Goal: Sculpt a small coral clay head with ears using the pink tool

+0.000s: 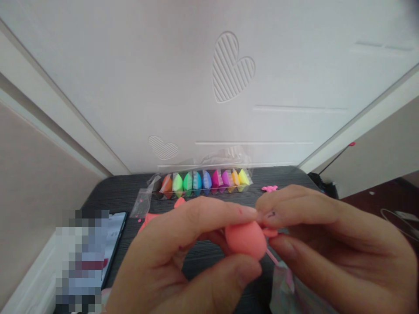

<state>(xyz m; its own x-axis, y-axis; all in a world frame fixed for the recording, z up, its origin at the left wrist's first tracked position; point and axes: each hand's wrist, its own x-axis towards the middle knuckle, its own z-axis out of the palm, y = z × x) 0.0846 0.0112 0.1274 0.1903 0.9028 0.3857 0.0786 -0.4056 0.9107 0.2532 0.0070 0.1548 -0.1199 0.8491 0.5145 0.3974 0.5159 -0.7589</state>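
Between the thumb and forefinger of my left hand (183, 244) is a smooth coral-pink clay ball (245, 240). My right hand (330, 235) is closed at the ball's right side, its fingertips pinching a small flat coral clay piece (270, 233). Whether that piece is joined to the ball cannot be made out. A thin pink strand (272, 256) slants down from there to a crinkled, shiny translucent wrapper (284, 283) under my right hand. Partly hidden behind my left hand are more coral clay bits (180, 202).
Along the back of the dark table (124, 187) lies a row of colored clay packets (207, 181) in clear plastic. A small pink clay shape (269, 189) sits to their right. At the left is a phone (114, 235), partly blurred out. A white panel with hearts (183, 87) rises behind.
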